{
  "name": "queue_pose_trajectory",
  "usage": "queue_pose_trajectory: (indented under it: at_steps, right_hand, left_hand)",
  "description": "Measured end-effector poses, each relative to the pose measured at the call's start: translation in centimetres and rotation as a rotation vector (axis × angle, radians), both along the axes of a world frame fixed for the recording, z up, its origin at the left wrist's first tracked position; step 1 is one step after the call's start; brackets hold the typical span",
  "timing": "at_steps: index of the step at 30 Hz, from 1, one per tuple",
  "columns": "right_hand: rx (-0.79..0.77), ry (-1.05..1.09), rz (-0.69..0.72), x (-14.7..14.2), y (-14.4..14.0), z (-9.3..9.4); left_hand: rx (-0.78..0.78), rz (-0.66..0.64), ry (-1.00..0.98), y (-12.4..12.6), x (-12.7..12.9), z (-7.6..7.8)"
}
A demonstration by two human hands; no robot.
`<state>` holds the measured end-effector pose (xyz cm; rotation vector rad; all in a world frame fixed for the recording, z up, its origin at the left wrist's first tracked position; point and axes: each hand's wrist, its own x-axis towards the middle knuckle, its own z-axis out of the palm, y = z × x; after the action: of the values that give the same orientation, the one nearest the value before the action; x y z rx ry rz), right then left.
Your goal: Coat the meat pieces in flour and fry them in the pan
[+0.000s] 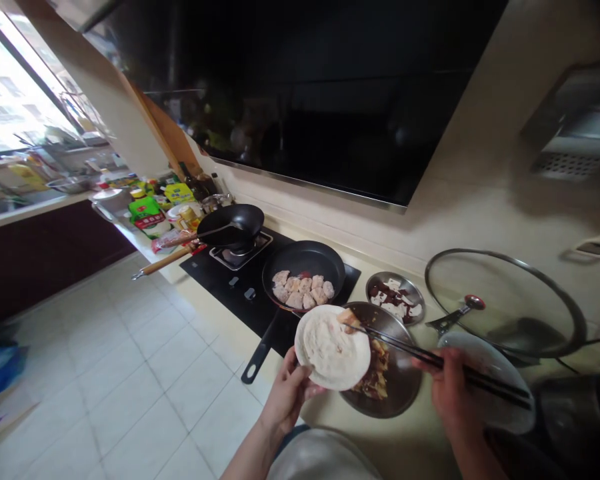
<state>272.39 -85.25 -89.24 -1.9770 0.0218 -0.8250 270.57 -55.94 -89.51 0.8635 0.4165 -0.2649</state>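
Observation:
My left hand [294, 385] grips the lower left rim of a white plate [307, 373] holding white flour [330, 347]. In my right hand [449, 383] is a pair of dark chopsticks [405, 345], and their tips pinch a piece of raw meat [349, 319] at the plate's upper right edge. Just beyond the plate, a black frying pan [313, 255] sits on the stove with several flour-coated meat pieces [303, 291] in its near half. Below the plate, partly hidden by it, is a steel bowl [405, 390] with sauced brownish strips [375, 377].
A smaller steel bowl [395, 297] holds white and dark red pieces. A glass lid [510, 300] leans on the wall behind a pale bowl [505, 393]. The pan's handle [260, 350] juts over the counter edge. A black wok [233, 223] stands on the left burner.

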Motion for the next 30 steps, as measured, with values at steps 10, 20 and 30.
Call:
queue_pose_trajectory:
  at_steps: [10, 20, 30]
  right_hand:
    - [-0.279, -0.172, 0.286, -3.3, 1.1, 5.2]
    - [-0.128, -0.244, 0.084, -3.2, 0.7, 5.7]
    - [-0.750, -0.462, 0.546, -3.0, 3.1, 5.5]
  left_hand:
    - [-0.010, -0.004, -0.006, 0.5, 1.2, 0.2]
    - [-0.083, -0.015, -0.135, -2.1, 4.2, 1.2]
    - [-0.079, -0.067, -0.101, -2.5, 3.7, 1.9]
